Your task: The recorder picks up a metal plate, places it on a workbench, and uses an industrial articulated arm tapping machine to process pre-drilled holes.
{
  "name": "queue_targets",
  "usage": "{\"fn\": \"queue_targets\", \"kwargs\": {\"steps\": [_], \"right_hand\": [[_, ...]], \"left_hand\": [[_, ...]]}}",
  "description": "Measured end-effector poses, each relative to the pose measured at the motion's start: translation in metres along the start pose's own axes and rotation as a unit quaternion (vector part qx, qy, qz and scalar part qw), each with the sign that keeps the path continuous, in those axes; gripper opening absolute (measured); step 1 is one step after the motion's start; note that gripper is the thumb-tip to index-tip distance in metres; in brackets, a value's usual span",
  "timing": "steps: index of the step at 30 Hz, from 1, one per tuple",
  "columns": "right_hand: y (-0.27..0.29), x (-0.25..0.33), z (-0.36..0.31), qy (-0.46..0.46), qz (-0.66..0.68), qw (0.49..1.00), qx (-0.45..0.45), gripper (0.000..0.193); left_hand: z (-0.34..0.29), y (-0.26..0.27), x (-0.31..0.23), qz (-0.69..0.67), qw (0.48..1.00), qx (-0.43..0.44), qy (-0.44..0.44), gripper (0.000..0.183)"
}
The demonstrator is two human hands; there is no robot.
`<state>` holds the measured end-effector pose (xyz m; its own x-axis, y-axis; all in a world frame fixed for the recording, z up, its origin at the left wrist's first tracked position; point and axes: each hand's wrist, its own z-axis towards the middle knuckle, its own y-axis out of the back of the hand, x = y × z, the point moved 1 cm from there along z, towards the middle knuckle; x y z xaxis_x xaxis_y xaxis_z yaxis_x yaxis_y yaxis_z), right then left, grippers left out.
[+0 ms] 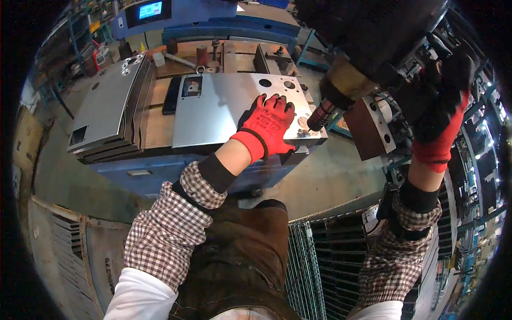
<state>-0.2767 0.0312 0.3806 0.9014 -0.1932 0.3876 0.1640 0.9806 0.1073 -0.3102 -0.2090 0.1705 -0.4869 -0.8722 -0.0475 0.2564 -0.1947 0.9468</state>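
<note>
A flat silvery sheet-metal panel (213, 117) with round holes and a rectangular cutout lies on the machine table. My left hand (269, 122), in a red glove with black fingertips, rests spread on it near the right end. Just right of that hand, the drill press spindle (321, 113) points down, its thin bit at the panel's holed right end. My right hand (440, 117), in a red and black glove, is raised at the right beside the dark drill head (368, 42). Its fingers blend into the dark background, so whatever they touch is hidden.
A stack of similar metal panels (104, 106) sits on the table's left side. Behind the panel are a metal cylinder (201, 55) and clamping parts. A brown holed plate (368, 128) stands at right. A blue machine with a lit screen (150, 9) is at the back.
</note>
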Motion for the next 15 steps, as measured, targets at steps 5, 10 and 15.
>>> {"fn": "queue_targets", "kwargs": {"steps": [5,10,15], "right_hand": [[-0.007,0.007,-0.002,0.04,-0.097,0.994,-0.017,0.051],[-0.002,0.006,0.001,0.004,-0.048,0.999,-0.017,0.059],[0.01,0.003,0.002,0.067,-0.174,0.982,0.02,0.067]], "left_hand": [[0.001,-0.006,0.002,-0.005,1.0,-0.022,-0.006,0.098],[-0.001,-0.007,0.001,0.003,0.999,-0.031,-0.007,0.098],[0.001,0.004,-0.001,-0.004,1.0,0.012,0.001,0.098]]}}
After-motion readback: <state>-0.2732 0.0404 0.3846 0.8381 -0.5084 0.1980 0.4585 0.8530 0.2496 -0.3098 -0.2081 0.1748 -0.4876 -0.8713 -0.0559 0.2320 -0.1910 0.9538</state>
